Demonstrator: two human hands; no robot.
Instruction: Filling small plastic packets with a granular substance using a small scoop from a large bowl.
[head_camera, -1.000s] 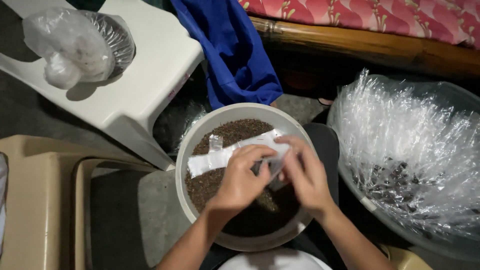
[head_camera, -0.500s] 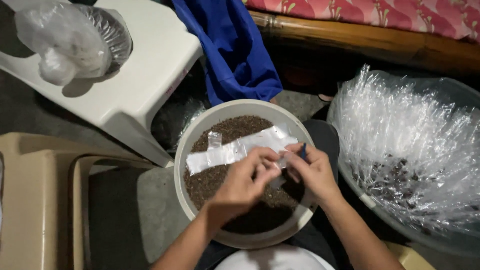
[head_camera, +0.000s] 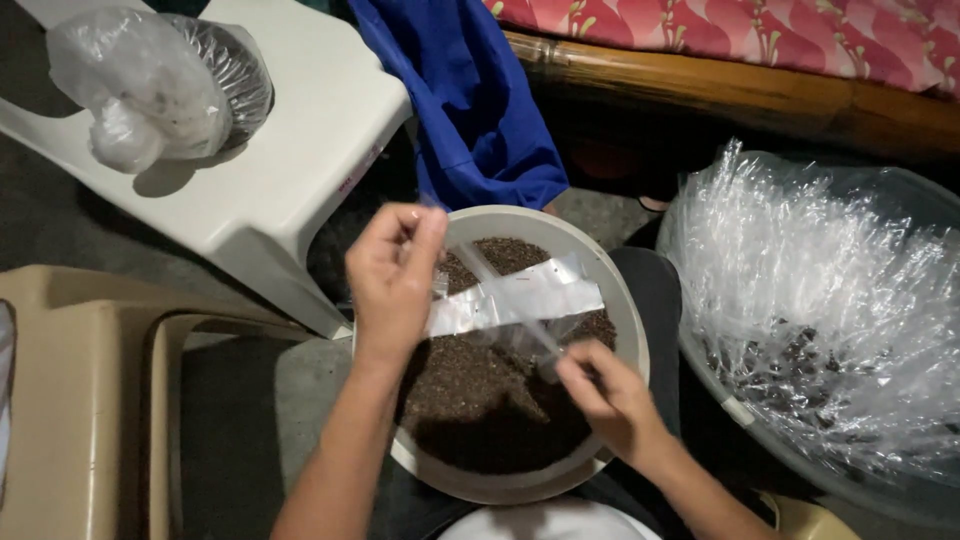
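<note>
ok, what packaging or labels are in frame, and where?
Narrow clear plastic sleeve: stretched between left hand and right hand, over the bowl.
Flat stack of clear sleeves: lying on the dark grains.
Knotted clear bag: on white stool, upper left.
Heap of clear sleeves: right basin.

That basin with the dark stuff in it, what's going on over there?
A person is working over a round basin of dark grainy material. The left hand and right hand pinch the two ends of a thin clear plastic bag, stretched between them above the basin. A stack of flat bags lies across the material. To the right sits a tub crammed with narrow clear bags. A white stool carries a bagged bundle.
</note>
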